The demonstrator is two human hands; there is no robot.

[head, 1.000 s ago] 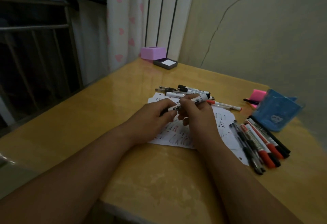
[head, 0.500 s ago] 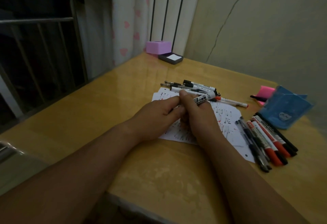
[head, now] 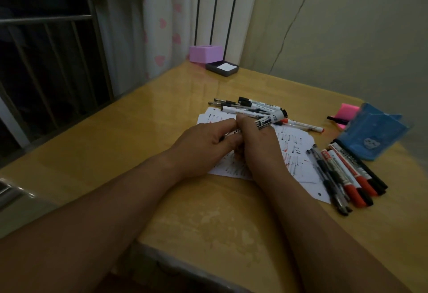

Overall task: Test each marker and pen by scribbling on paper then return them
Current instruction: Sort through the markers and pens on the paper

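Note:
Both hands meet over a white paper [head: 298, 151] covered in red and black scribbles. My right hand [head: 259, 146] grips the barrel of a white marker [head: 269, 120] whose black end points up and right. My left hand [head: 203, 146] grips the marker's other end, which is hidden under its fingers. A pile of pens and markers [head: 250, 106] lies just beyond the paper. A red-tipped pen [head: 303, 126] lies to the right of that pile. A row of red and black markers and pens [head: 347, 174] lies at the paper's right edge.
A blue pouch [head: 375, 132] and a pink pad [head: 347, 112] sit at the right of the yellow wooden table [head: 129, 139]. A purple box [head: 205, 54] and a dark tray [head: 222, 68] stand at the far corner by the curtain. The wall runs behind.
The two hands have drawn closer together on the marker and its free end has tilted a little higher. The camera has shifted slightly.

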